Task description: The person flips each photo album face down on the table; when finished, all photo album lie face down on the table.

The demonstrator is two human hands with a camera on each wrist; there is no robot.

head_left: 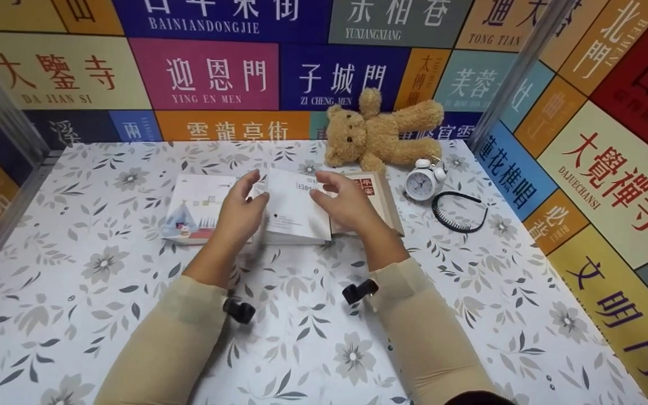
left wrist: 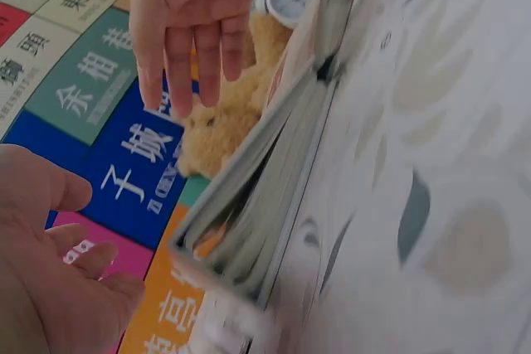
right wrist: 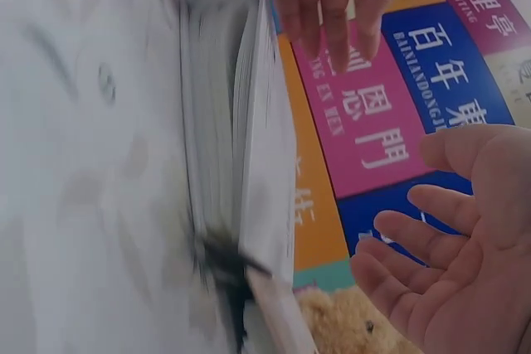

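Note:
A white book (head_left: 296, 208) with small printed text lies on the table, between and beneath both hands. Above its left side hovers my left hand (head_left: 242, 208), fingers loosely bent and holding nothing. My right hand (head_left: 349, 205) is raised over its right side, also holding nothing. Both wrist views show the hands facing each other, apart from the book; page edges (left wrist: 257, 196) show from the side. At the left lies a book with a tent picture (head_left: 192, 211). A tan-covered book with red blocks (head_left: 386, 205) is partly hidden by my right hand.
A brown teddy bear (head_left: 380, 138) lies on its side at the back, near the patterned wall. To the right stand a white alarm clock (head_left: 421, 183) and a black toothed headband (head_left: 459, 228). A floral cloth (head_left: 301, 337) covers the table.

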